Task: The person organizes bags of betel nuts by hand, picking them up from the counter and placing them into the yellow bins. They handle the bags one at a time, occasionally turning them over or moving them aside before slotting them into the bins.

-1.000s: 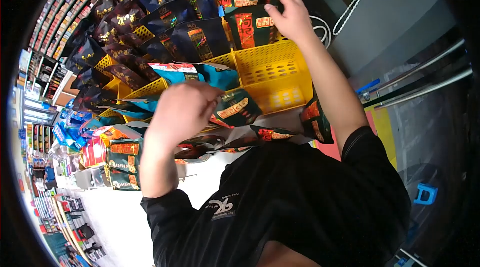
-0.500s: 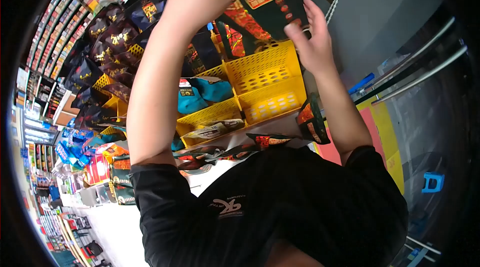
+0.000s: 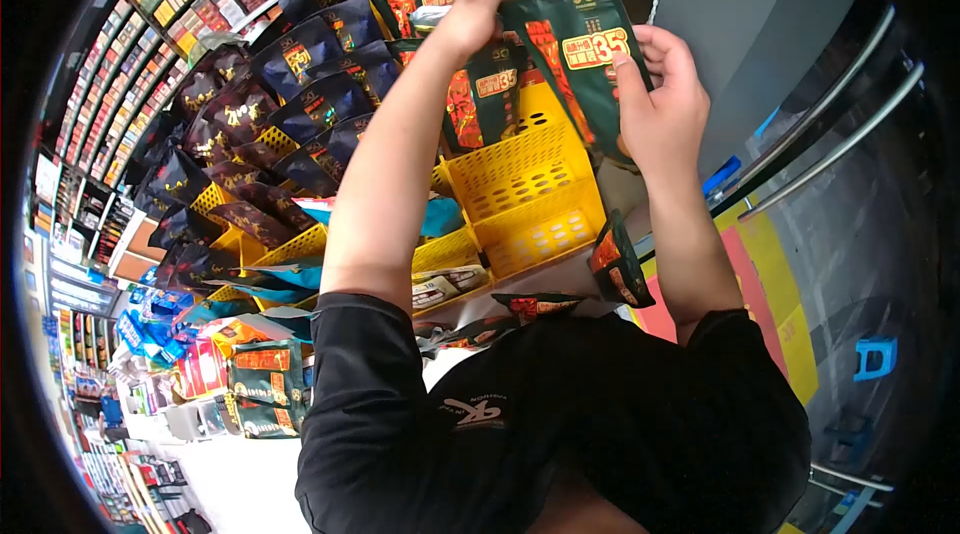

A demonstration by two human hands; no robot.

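Note:
A dark green pouch [image 3: 590, 59] with red and gold print and a "35" label hangs tilted over the yellow basket [image 3: 525, 169]. My right hand [image 3: 668, 99] grips its right edge, thumb on the front and fingers behind. My left hand [image 3: 472, 22] is curled beside the pouch's top left corner. Its fingertips are partly hidden, and a whitish item shows next to it; what it holds I cannot make out. Just below my left hand, a similar green pouch [image 3: 485, 99] stands upright in the basket.
Dark blue pouches [image 3: 345, 69] and maroon pouches [image 3: 230, 114] fill yellow baskets to the left. A green pouch [image 3: 618, 262] stands near my body. Metal rails [image 3: 850, 124] and a blue stool [image 3: 875, 359] are at right; packed shelves [image 3: 120, 54] line the far left.
The green pouch has moved down and right into fuller view, and my right hand now grips its edge. My left hand has shifted right and lower. More of the display behind shows.

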